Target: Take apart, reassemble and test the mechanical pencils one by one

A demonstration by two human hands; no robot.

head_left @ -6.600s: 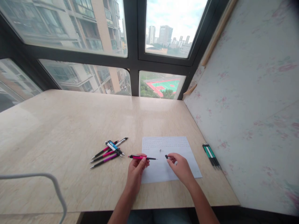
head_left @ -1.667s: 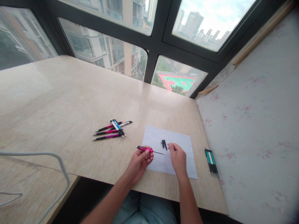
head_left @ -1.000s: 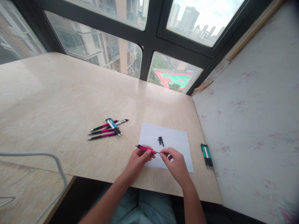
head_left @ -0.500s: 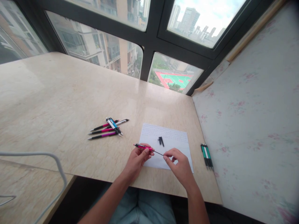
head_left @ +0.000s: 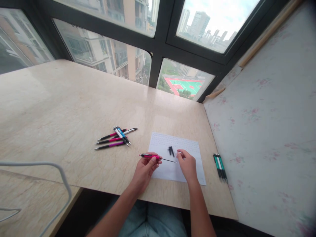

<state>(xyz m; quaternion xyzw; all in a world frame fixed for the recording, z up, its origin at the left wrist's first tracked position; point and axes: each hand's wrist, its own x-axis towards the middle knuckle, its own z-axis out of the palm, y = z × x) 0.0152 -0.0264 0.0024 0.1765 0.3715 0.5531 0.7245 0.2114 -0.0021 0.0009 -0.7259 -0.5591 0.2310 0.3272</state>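
Pink pen clamped in left hand, which covers part of it, over the paper's left edge, refill jutting right; right hand curled by the refill tip, can't tell if gripping; farther, black parts too small to identify, left pen pile overlapping, far handwriting unreadable.

readable text: none | paper: rows of handwriting (too small to make out)

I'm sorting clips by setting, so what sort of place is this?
Probably a room in an upper-floor home: a marble-patterned countertop runs up to a dark window frame, a basketball court lies far below outside, and floral wallpaper covers the right-hand wall.
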